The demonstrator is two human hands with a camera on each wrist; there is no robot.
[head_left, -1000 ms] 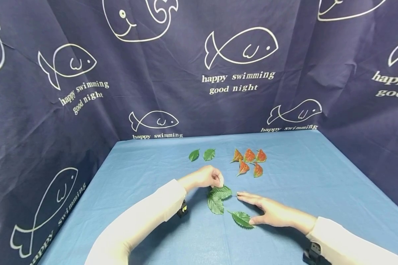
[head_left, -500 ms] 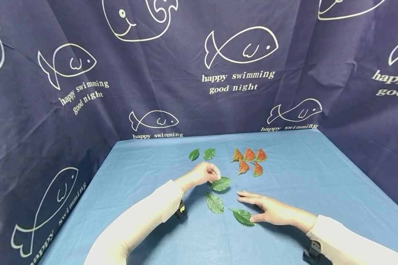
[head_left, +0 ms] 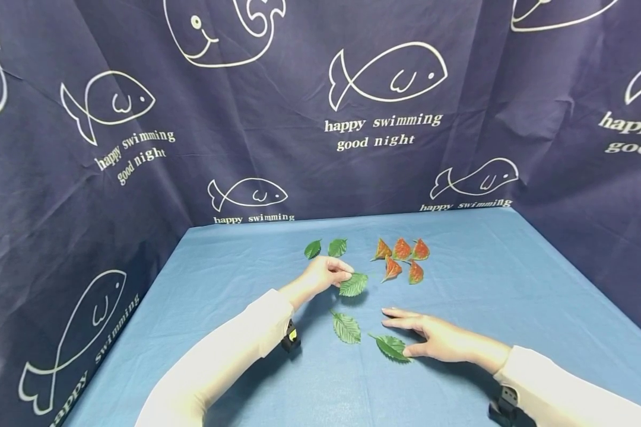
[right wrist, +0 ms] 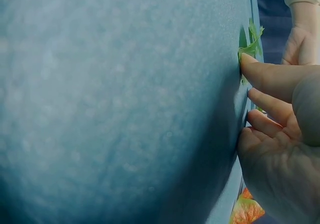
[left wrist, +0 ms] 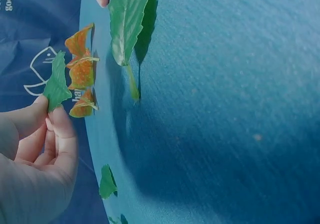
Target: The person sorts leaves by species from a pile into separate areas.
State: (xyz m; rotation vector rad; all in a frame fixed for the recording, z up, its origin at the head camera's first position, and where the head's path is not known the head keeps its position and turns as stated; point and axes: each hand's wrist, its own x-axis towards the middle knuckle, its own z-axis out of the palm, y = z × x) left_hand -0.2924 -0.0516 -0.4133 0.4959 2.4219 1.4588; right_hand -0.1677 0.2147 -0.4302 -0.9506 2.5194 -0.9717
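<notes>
My left hand (head_left: 323, 274) pinches a green leaf (head_left: 354, 284) between thumb and fingers, held above the cloth. In the left wrist view the pinched leaf (left wrist: 58, 81) stands up from the fingertips. Nearer to me lies a second green leaf (head_left: 346, 328), flat and apart from both hands. My right hand (head_left: 440, 339) rests on the cloth with its fingers spread loosely. Its thumb touches the tip of a third green leaf (head_left: 391, 348). That leaf (right wrist: 250, 46) also shows at the thumb tip in the right wrist view.
Two more green leaves, one at the left (head_left: 312, 249) and one beside it (head_left: 338, 248), lie farther back. Several orange-red leaves (head_left: 402, 249) are grouped to their right. A blue cloth (head_left: 475, 267) covers the table, with a dark fish-print curtain (head_left: 310, 154) behind.
My left hand has lifted its leaf off the overlapping one and carried it away from me, toward the back. My right hand has stayed in place at its leaf.
</notes>
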